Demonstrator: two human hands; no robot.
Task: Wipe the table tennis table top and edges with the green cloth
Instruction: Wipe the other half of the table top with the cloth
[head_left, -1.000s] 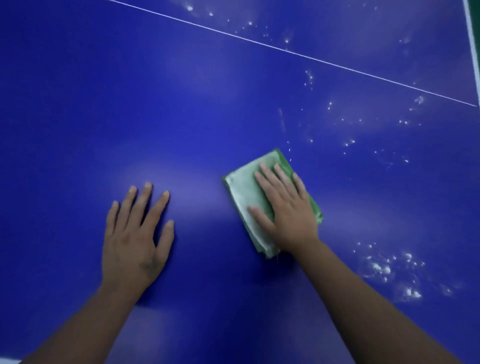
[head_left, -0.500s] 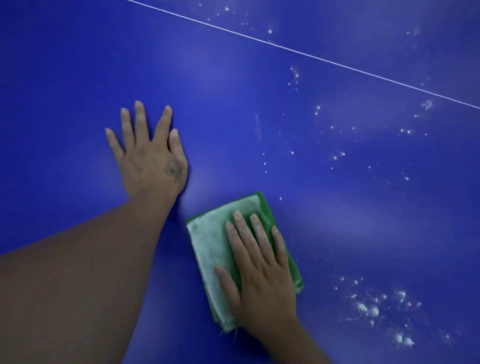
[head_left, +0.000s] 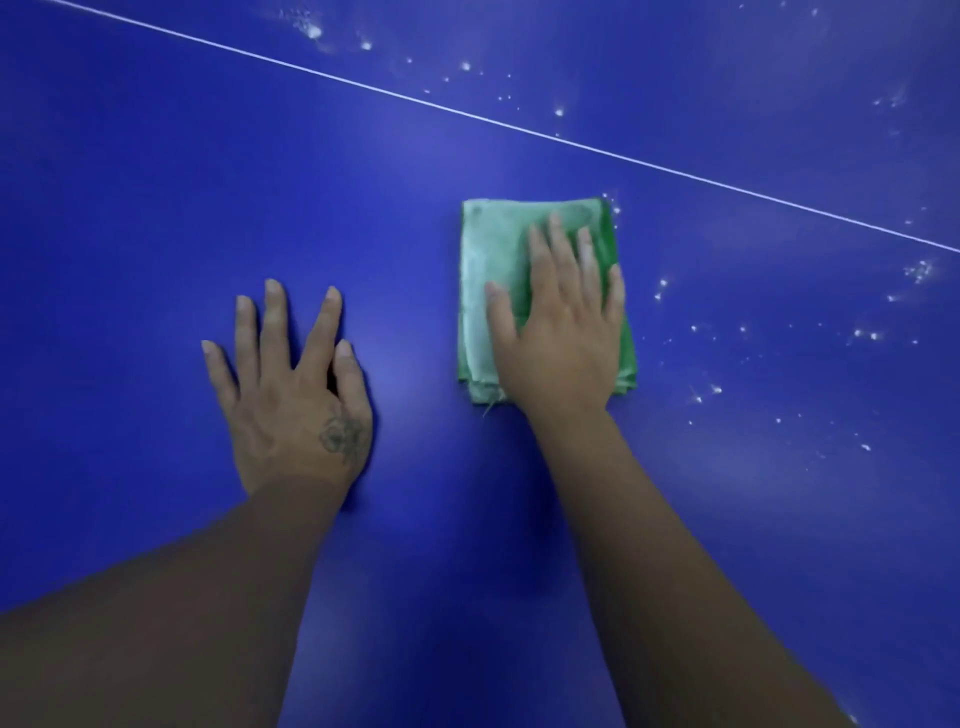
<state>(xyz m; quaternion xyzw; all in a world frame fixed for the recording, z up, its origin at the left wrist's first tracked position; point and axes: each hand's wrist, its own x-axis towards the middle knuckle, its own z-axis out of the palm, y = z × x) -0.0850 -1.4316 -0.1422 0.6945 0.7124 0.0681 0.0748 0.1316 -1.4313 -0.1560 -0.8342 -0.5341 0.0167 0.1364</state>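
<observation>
Head view: cloth pinned flat, residue waiting on your right

Your right hand lies palm-down on the folded green cloth. The fingers are straight and spread, so they press the cloth rather than clutch it. The cloth sits on the blue table top, just short of the white line that runs diagonally across the view. Your left hand is flat on the bare surface beside the cloth but apart from it. Its fingers are splayed and it holds nothing, and it looks to be bracing your weight.

Here is what could go wrong:

- The cloth is only held down by pressure. Push hard on a fast stroke and the folded layers may slide over each other or bunch under your palm, so that only a narrow strip wipes.
- White specks are scattered to the right of the cloth, and more lie beyond the line. If they are damp residue, a dry pass may smear them into streaks rather than lift them.
- The pale upper face of the cloth looks soiled already. Wiping on with that same face risks laying grime back down, so refold it when you can.
- Your braced left palm may leave prints on the surface around it, which would then need another pass.
- No table edge shows in this view, so judging by that, the edges remain to be done.

No container of any kind is in view: no bucket, bottle or tray.
</observation>
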